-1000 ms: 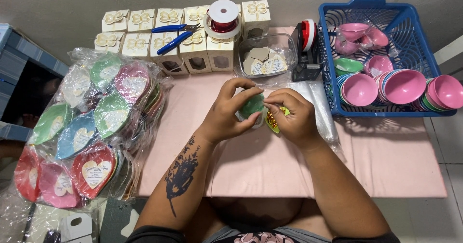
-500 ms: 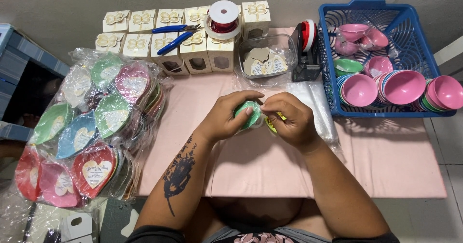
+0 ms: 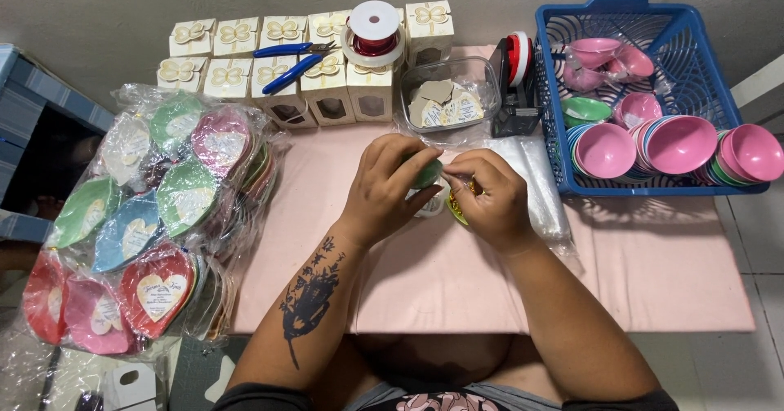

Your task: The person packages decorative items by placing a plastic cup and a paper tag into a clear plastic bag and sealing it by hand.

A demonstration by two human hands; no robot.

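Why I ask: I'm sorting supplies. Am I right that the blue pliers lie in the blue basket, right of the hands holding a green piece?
Not quite. In the head view, the blue pliers lie on the cream boxes, not in the blue basket. Both hands, left and right, do hold the green piece.

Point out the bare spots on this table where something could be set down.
The pink table cover is bare at right, in front of the blue basket, and again between the wrapped heart pile and the left hand. The back edge is crowded with cream boxes, a clear tub and a tape dispenser.
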